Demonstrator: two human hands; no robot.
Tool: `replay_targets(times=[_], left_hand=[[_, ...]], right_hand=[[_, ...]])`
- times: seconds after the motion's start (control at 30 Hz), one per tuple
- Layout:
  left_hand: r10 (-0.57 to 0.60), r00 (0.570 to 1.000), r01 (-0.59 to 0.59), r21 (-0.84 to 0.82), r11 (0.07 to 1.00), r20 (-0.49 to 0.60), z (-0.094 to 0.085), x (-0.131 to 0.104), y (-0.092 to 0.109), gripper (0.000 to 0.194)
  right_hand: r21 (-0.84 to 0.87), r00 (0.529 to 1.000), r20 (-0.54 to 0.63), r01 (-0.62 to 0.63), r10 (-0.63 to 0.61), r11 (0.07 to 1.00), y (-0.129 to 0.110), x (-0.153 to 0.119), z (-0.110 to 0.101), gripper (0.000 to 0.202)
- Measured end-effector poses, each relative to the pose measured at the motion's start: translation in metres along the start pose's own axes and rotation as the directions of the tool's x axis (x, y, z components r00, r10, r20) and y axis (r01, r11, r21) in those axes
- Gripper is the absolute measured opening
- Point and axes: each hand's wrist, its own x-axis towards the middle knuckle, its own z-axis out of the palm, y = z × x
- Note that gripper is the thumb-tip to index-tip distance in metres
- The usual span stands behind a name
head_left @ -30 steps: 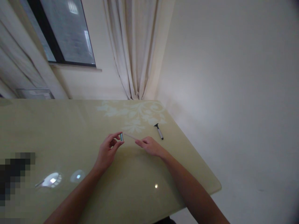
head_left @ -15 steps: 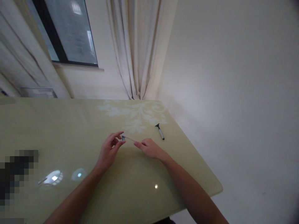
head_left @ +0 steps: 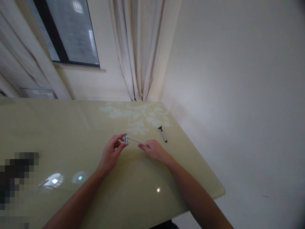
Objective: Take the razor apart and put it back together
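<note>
My left hand (head_left: 114, 147) pinches a small razor cartridge (head_left: 126, 139) with teal and white strips between thumb and fingertips, holding it upright above the table. In my right hand (head_left: 153, 149) is a thin pale stick (head_left: 136, 140), gripped near one end with the fingers wrapped round it. Its far tip points at the cartridge and is close beside it; whether they touch I cannot tell. Beyond my right hand a razor (head_left: 163, 134) with a grey handle and a black head lies on the table.
The glossy pale-green table (head_left: 133, 197) has a white floral pattern near its far edge and a rounded right corner. A blurred dark patch (head_left: 16, 175) is at the left. Curtains (head_left: 140, 47), a window (head_left: 71, 28) and a plain wall (head_left: 233, 79) stand behind.
My right hand has shifted slightly right, and the stick's tip has drawn off the cartridge's face to its right side. More of the stick shows now. My left hand stays nearly in place.
</note>
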Motion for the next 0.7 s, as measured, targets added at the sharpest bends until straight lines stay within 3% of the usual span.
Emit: replay_targets(times=[0.17, 0.33, 0.47, 0.6, 0.7], left_hand=[[-0.012, 1.000, 0.012, -0.016, 1.000, -0.023, -0.0002, 0.0003, -0.0015, 0.036], [0.004, 1.000, -0.004, -0.030, 1.000, 0.003, 0.0009, -0.0002, -0.0002, 0.037], [0.004, 1.000, -0.004, -0.009, 1.000, 0.000, 0.0014, 0.0002, -0.0004, 0.035], [0.005, 1.000, -0.005, -0.014, 1.000, 0.010, 0.0016, 0.0004, -0.0010, 0.035], [0.008, 1.000, -0.008, -0.030, 1.000, 0.012, 0.0023, -0.0001, -0.0016, 0.034]], right_hand=[[-0.097, 0.998, -0.038, -0.044, 0.040, 0.994, -0.0019, 0.0004, 0.0026, 0.058], [-0.082, 1.000, -0.003, -0.003, 0.003, 0.997, -0.0031, 0.0013, 0.0042, 0.056], [-0.105, 0.998, -0.056, -0.046, 0.040, 0.993, -0.0019, 0.0013, 0.0031, 0.056], [-0.087, 0.999, -0.032, 0.021, -0.024, 0.996, 0.0001, 0.0014, 0.0033, 0.056], [-0.139, 0.999, -0.048, -0.018, 0.012, 0.990, 0.0019, 0.0024, 0.0035, 0.053]])
